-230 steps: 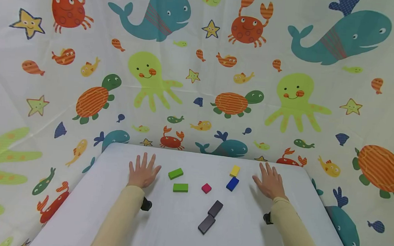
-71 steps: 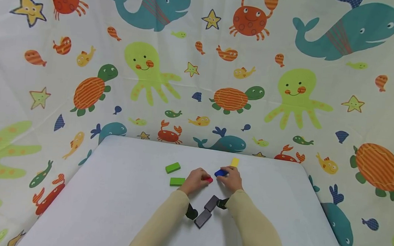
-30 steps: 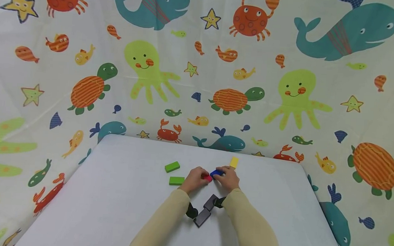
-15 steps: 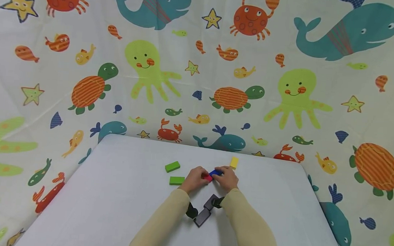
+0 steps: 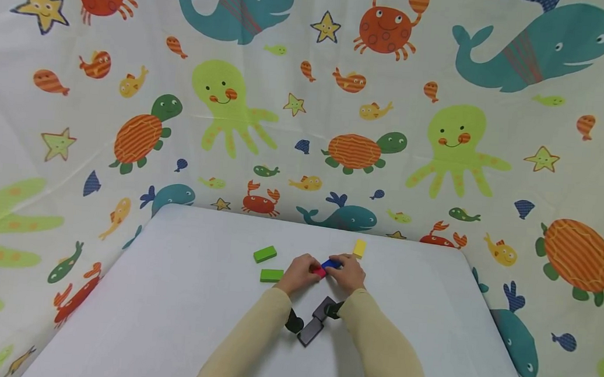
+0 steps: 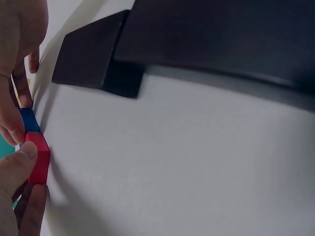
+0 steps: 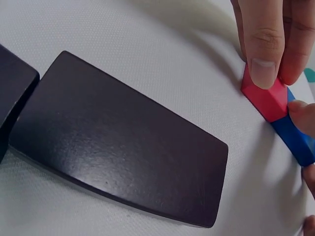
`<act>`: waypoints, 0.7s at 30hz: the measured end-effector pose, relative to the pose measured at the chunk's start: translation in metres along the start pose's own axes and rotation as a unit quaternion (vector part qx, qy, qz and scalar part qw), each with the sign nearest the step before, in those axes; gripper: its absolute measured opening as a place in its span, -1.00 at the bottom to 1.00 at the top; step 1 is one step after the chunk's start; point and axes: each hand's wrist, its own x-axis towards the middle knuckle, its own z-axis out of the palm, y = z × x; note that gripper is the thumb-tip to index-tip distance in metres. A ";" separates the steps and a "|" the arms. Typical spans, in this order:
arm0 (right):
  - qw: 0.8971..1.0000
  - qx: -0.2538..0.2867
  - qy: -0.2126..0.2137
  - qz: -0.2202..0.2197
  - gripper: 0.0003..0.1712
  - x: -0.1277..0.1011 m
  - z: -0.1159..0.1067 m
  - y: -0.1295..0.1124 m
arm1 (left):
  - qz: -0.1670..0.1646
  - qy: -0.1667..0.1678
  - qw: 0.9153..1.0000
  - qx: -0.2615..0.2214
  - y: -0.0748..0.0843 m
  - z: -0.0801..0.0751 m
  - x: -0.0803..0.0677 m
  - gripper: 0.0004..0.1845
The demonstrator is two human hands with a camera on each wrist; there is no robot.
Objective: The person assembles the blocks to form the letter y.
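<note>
My left hand [image 5: 298, 275] pinches a small red block [image 5: 320, 271] near the middle of the table, thumb on top. Just to its right, my right hand [image 5: 350, 273] grips a blue oblong block [image 5: 331, 264] between thumb and fingers. In the left wrist view the red block [image 6: 41, 160] and the blue block [image 6: 29, 120] meet end to end. From the right wrist, the red block [image 7: 266, 101] sits flush against the blue block [image 7: 293, 135], partly covered by fingers.
Two dark blocks lie corner to corner nearer me, a farther one [image 5: 323, 309] and a closer one [image 5: 310, 333]. Left of the hands are a tilted green block [image 5: 264, 254] and a straight green block [image 5: 272, 276]. A yellow block [image 5: 359, 248] lies behind the right hand.
Both hands came inward from lying flat and took hold of the red and blue blocks. The blue block moved left, away from the yellow one, against the red. The last half second shows little movement.
</note>
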 end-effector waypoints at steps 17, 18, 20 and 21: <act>1.000 0.004 -0.005 0.002 -0.57 -0.002 -0.002 -0.003 | -0.003 0.000 1.000 -0.001 -0.005 0.002 0.002 -0.78; 1.000 0.005 -0.004 0.002 -0.57 -0.002 -0.002 -0.003 | -0.004 -0.002 1.000 -0.001 -0.005 0.002 0.002 -0.78; 1.000 0.005 -0.005 0.003 -0.57 -0.003 -0.002 -0.004 | -0.005 -0.005 1.000 -0.003 -0.005 0.002 0.002 -0.77; 1.000 0.005 -0.006 0.003 -0.57 -0.003 -0.001 -0.004 | -0.007 -0.007 1.000 -0.004 -0.005 0.002 0.002 -0.75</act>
